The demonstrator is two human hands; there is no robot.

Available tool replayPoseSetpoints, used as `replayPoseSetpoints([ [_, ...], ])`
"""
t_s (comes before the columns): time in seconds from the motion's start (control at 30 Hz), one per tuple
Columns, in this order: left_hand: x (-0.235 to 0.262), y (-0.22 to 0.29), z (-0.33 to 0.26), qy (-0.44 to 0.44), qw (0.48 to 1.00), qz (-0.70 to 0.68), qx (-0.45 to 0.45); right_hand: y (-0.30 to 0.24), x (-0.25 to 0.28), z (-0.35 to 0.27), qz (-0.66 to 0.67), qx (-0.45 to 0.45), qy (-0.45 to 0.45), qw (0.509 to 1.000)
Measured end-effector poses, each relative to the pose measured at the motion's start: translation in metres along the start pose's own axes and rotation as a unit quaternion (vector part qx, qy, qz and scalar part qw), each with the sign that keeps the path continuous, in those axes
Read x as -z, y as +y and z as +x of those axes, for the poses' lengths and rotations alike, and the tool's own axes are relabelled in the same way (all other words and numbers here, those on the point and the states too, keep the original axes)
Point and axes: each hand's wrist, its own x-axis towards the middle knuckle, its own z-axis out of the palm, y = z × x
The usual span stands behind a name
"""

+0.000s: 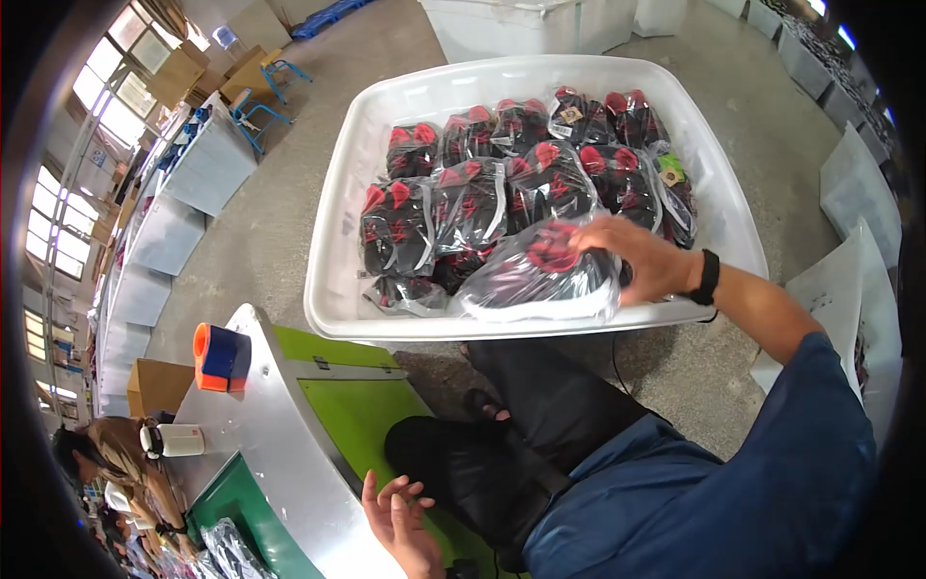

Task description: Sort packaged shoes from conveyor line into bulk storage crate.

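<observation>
My right hand (644,256), with a black band at the wrist, is closed on a pair of shoes in a clear plastic bag (540,275). These shoes are black with red parts and white soles. They are above the near side of a large white plastic bin (326,241). Inside the bin, bagged black and red shoes (470,207) stand in rows, several to a row. Down at the lower edge, my left hand (400,521) is open with its fingers apart, holding nothing, beside the edge of a metal-topped table (289,454).
On the table are an orange and blue tape dispenser (222,357), a white bottle (178,440) and a green mat (241,502) with bagged items. A co-worker (125,463) is beyond it. White bins (207,169) line the left; more bins (858,183) stand at right.
</observation>
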Motion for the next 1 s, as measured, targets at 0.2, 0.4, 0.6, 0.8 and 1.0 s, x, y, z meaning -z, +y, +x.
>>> replayPoseSetpoints([
  [0.2,0.015,-0.006,0.003,0.007,0.999,0.024,0.048,0.077,-0.023,-0.081,-0.223,-0.097,-0.153,0.958],
  [0.4,0.018,-0.012,0.011,-0.033,0.993,0.107,0.035,0.071,-0.029,-0.046,-0.089,-0.128,-0.121,0.980],
  [0.6,0.013,-0.014,0.020,-0.054,0.988,0.142,0.026,0.067,-0.069,-0.022,-0.109,-0.185,-0.134,0.968],
  [0.8,0.005,-0.024,0.030,-0.055,0.984,0.163,0.052,0.084,-0.103,-0.002,-0.116,-0.251,-0.204,0.939],
  [1.0,-0.009,-0.031,0.041,-0.067,0.987,0.142,0.040,0.094,-0.120,0.034,-0.169,-0.282,-0.342,0.880],
])
